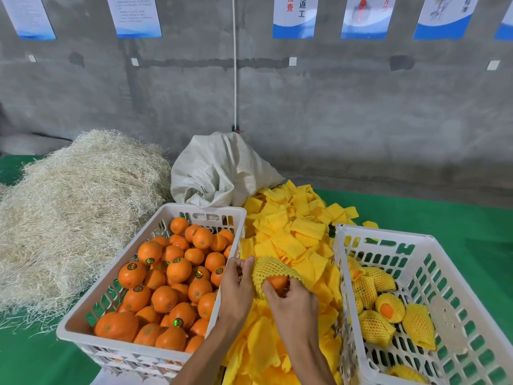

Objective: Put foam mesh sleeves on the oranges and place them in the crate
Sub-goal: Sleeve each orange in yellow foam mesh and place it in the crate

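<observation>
Between two white crates I hold an orange (pixel 278 282) partly covered by a yellow foam mesh sleeve (pixel 270 269). My left hand (pixel 236 284) pinches the sleeve's left edge. My right hand (pixel 291 300) grips the orange and the sleeve's open end from below. The left crate (pixel 83 323) is full of bare oranges (pixel 166 284) with stickers. The right crate (pixel 433 245) holds several sleeved oranges (pixel 388 307) on its near left side. A heap of loose yellow sleeves (pixel 291 232) lies between and behind the crates.
A big pile of pale straw (pixel 69 212) fills the left of the green table (pixel 444 218). A white woven sack (pixel 222 173) stands behind the sleeves against the grey concrete wall. Posters hang along the top.
</observation>
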Tool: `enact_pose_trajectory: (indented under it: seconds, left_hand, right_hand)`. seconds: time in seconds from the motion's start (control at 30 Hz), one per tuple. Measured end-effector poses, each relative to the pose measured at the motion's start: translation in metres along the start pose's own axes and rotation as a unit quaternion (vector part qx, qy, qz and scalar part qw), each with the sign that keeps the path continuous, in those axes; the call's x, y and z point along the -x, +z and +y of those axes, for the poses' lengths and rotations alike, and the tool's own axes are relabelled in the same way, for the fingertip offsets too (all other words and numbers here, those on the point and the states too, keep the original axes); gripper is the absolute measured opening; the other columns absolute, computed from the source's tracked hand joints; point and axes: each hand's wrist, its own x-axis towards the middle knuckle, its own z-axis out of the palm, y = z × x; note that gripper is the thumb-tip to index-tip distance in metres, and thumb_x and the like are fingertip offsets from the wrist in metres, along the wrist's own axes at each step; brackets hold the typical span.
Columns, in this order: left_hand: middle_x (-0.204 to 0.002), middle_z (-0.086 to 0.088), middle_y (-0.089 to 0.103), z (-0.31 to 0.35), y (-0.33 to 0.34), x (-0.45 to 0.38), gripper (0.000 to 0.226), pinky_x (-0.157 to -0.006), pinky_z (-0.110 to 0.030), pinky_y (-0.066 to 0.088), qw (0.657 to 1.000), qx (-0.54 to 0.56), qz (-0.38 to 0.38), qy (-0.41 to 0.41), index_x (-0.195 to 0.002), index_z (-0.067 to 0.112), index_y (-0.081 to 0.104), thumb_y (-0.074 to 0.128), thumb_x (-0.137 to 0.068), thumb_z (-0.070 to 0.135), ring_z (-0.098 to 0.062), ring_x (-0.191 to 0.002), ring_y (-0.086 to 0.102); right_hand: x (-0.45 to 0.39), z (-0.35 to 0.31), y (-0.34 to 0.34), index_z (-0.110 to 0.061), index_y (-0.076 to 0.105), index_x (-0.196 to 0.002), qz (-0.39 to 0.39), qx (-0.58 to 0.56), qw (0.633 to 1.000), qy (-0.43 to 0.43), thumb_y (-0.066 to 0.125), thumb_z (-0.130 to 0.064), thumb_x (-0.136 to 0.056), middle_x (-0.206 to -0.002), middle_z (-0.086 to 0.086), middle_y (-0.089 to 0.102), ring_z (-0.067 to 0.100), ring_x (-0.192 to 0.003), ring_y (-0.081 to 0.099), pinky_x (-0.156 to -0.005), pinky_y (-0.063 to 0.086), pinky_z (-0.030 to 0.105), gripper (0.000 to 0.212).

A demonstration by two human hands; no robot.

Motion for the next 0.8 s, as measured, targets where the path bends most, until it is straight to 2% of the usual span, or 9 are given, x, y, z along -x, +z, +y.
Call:
enact_pose_trajectory:
  seconds: [0.1, 0.17, 0.23, 0.3, 0.37, 0.47, 0.6, 0.7, 0.8]
  left_hand:
    - [-0.065, 0.010, 0.041, 0.005, 0.003, -0.003, 0.037, -0.057, -0.021, 0.038, 1.000, -0.001, 0.001, 0.011, -0.081, 0.012, 0.046, 0.057, -0.104, 0.038, -0.007, -0.059, 0.034]
    - [-0.065, 0.008, 0.040, 0.009, 0.001, -0.006, 0.037, -0.054, -0.022, 0.036, 1.000, 0.007, 0.004, 0.014, -0.082, 0.010, 0.046, 0.057, -0.105, 0.036, -0.009, -0.058, 0.032]
    - [-0.066, 0.009, 0.037, 0.010, -0.005, -0.010, 0.036, -0.055, -0.024, 0.034, 1.000, 0.004, -0.002, 0.024, -0.082, 0.008, 0.044, 0.058, -0.105, 0.033, -0.008, -0.059, 0.030]
    - [-0.067, 0.009, 0.037, 0.011, -0.011, -0.011, 0.036, -0.057, -0.024, 0.034, 0.999, 0.002, -0.016, 0.031, -0.081, 0.008, 0.044, 0.060, -0.105, 0.031, -0.007, -0.061, 0.031]
    - [-0.067, 0.009, 0.038, 0.012, -0.012, -0.009, 0.037, -0.058, -0.026, 0.035, 0.999, 0.004, -0.025, 0.026, -0.081, 0.007, 0.045, 0.061, -0.104, 0.031, -0.009, -0.062, 0.032]
    - [-0.064, 0.008, 0.038, 0.012, -0.011, -0.008, 0.037, -0.058, -0.026, 0.036, 0.998, 0.030, -0.046, -0.011, -0.079, 0.011, 0.048, 0.062, -0.101, 0.037, -0.011, -0.059, 0.032]
    - [-0.070, 0.013, 0.045, 0.009, -0.017, -0.005, 0.031, -0.065, -0.028, 0.044, 0.985, 0.031, -0.152, -0.079, -0.075, 0.035, 0.057, 0.060, -0.099, 0.054, -0.008, -0.065, 0.042]
    - [-0.104, 0.033, 0.068, 0.004, -0.020, 0.000, 0.013, -0.081, -0.028, 0.058, 0.965, 0.048, -0.212, -0.144, -0.100, 0.051, 0.072, 0.064, -0.094, 0.059, 0.010, -0.095, 0.064]
    - [-0.112, 0.033, 0.071, 0.008, -0.019, 0.003, 0.016, -0.084, -0.036, 0.063, 0.961, 0.104, -0.198, -0.160, -0.104, 0.050, 0.077, 0.070, -0.093, 0.042, 0.007, -0.105, 0.068]
  right_hand:
    - [0.000, 0.006, 0.006, -0.019, 0.062, -0.091, 0.018, 0.046, 0.999, -0.019, 0.065, -0.062, -0.085, -0.084, 0.000, 0.067, 0.021, -0.083, 0.062, -0.069, 0.050, 0.030, 0.043]
    - [-0.007, 0.013, 0.003, -0.018, 0.064, -0.088, -0.028, -0.066, 0.997, 0.013, 0.067, -0.053, -0.088, -0.078, -0.005, 0.068, 0.015, -0.073, 0.062, -0.061, 0.048, 0.027, 0.034]
    - [-0.015, 0.018, 0.000, -0.017, 0.072, -0.092, -0.140, -0.249, 0.953, 0.103, 0.070, -0.035, -0.094, -0.085, -0.007, 0.074, 0.011, -0.080, 0.066, -0.070, 0.053, 0.026, 0.019]
    - [-0.019, 0.027, -0.001, -0.013, 0.075, -0.104, -0.208, -0.372, 0.885, 0.187, 0.071, -0.024, -0.095, -0.108, -0.002, 0.077, 0.017, -0.105, 0.070, -0.093, 0.056, 0.037, 0.015]
    - [-0.018, 0.027, -0.001, -0.013, 0.073, -0.110, -0.214, -0.380, 0.874, 0.213, 0.072, -0.028, -0.093, -0.117, 0.002, 0.075, 0.021, -0.111, 0.068, -0.095, 0.054, 0.041, 0.022]
    - [-0.017, 0.023, 0.000, -0.026, 0.063, -0.119, -0.177, -0.312, 0.911, 0.202, 0.069, -0.048, -0.093, -0.115, -0.011, 0.065, 0.016, -0.108, 0.062, -0.086, 0.051, 0.035, 0.035]
    - [-0.019, 0.022, -0.002, -0.039, 0.051, -0.125, -0.151, -0.297, 0.930, 0.158, 0.053, -0.056, -0.099, -0.109, -0.023, 0.054, -0.001, -0.097, 0.056, -0.083, 0.049, 0.027, 0.031]
    - [-0.025, 0.025, -0.003, -0.029, 0.046, -0.135, -0.162, -0.389, 0.885, 0.198, 0.049, -0.048, -0.102, -0.129, -0.009, 0.051, 0.012, -0.117, 0.056, -0.094, 0.049, 0.029, 0.038]
    - [-0.033, 0.034, -0.002, -0.017, 0.031, -0.154, -0.180, -0.474, 0.828, 0.242, 0.050, -0.034, -0.105, -0.151, 0.008, 0.045, 0.026, -0.135, 0.050, -0.113, 0.042, 0.040, 0.055]
